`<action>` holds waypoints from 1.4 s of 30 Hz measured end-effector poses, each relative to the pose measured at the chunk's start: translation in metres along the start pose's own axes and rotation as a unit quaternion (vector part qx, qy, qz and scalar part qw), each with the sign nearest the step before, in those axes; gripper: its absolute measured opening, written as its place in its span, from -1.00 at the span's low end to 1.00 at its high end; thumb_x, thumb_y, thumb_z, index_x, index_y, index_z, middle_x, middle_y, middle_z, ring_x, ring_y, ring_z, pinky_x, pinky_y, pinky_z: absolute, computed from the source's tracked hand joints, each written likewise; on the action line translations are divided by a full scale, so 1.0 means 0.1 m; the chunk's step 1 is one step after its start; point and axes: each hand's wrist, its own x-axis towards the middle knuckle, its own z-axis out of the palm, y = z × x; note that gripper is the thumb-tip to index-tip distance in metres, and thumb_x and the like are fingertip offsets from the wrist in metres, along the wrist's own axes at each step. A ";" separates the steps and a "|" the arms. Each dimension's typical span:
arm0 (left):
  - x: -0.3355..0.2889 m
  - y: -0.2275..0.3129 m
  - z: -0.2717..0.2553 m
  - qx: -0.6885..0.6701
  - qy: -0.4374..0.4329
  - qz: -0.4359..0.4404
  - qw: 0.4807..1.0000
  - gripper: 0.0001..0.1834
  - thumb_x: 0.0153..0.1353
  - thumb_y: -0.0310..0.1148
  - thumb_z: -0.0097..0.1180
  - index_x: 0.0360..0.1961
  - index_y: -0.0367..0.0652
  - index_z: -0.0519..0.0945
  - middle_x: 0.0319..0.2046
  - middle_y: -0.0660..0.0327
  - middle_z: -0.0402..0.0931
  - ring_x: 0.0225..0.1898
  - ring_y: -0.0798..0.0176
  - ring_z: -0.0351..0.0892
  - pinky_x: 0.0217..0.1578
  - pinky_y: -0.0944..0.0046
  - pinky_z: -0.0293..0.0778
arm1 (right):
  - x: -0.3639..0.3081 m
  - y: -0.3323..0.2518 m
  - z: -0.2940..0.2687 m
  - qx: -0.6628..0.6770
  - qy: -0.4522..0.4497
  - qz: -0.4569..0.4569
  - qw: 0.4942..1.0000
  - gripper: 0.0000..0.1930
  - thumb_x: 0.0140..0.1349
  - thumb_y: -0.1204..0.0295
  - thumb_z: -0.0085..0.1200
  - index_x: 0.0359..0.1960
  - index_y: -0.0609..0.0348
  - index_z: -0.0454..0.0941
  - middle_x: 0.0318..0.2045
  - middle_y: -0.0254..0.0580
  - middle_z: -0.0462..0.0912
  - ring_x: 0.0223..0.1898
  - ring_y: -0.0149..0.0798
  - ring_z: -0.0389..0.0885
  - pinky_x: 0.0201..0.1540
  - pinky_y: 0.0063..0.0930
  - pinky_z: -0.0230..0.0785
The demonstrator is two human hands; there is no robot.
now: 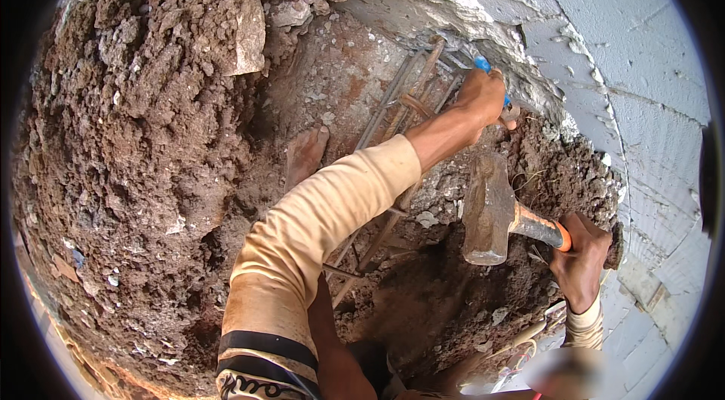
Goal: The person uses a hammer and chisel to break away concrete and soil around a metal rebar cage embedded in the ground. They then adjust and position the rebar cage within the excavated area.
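Observation:
My left hand (481,98) is wrapped round a chisel with a blue grip (482,63). The chisel lies against the broken lower edge of the concrete (532,71); its tip is hard to make out. On the right, my right hand (581,253) is closed on the black-and-orange handle of a sledgehammer (487,211). The hammer's heavy, worn steel head hangs over the pit, below my left hand and apart from the chisel. Just left of my left hand, rusty reinforcing bars (400,109) tied with cross-links run down through the pit.
Loose brown soil (143,120) banks up on the left. A grey concrete slab (649,90) borders the pit on the right. My bare foot (304,152) stands in the pit beside the bars. Thin cables (521,358) lie at the lower right.

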 end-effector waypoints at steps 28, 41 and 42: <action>0.59 -0.38 -1.91 0.260 0.051 0.018 0.964 -0.50 0.39 0.13 0.08 -0.26 -0.11 0.74 -0.40 0.27 0.67 -0.21 0.24 0.56 -0.11 -0.02 0.43 | 1.43 -0.81 0.31 -0.111 -0.076 -0.336 0.932 -0.49 0.15 -0.11 0.28 -0.36 0.13 0.51 -0.47 -0.22 0.46 -0.47 -0.13 0.60 -0.47 -0.22 0.47; 0.81 -0.58 -1.96 0.066 -0.015 0.025 0.997 -0.58 0.37 0.09 0.15 -0.17 -0.08 0.69 -0.23 0.29 0.65 -0.13 0.25 0.58 0.06 -0.15 0.40 | 1.58 -1.03 0.24 -0.162 0.012 -0.453 0.877 -0.53 0.27 -0.09 0.20 -0.35 0.11 0.52 -0.52 -0.32 0.39 -0.52 -0.30 0.51 -0.56 -0.36 0.43; 0.84 -0.58 -1.93 0.059 -0.016 0.025 0.998 -0.59 0.37 0.07 0.16 -0.16 -0.08 0.68 -0.23 0.29 0.65 -0.14 0.25 0.58 0.07 -0.18 0.39 | 1.60 -1.01 0.25 -0.162 0.020 -0.457 0.875 -0.53 0.27 -0.09 0.20 -0.35 0.11 0.52 -0.53 -0.33 0.38 -0.52 -0.30 0.51 -0.55 -0.35 0.43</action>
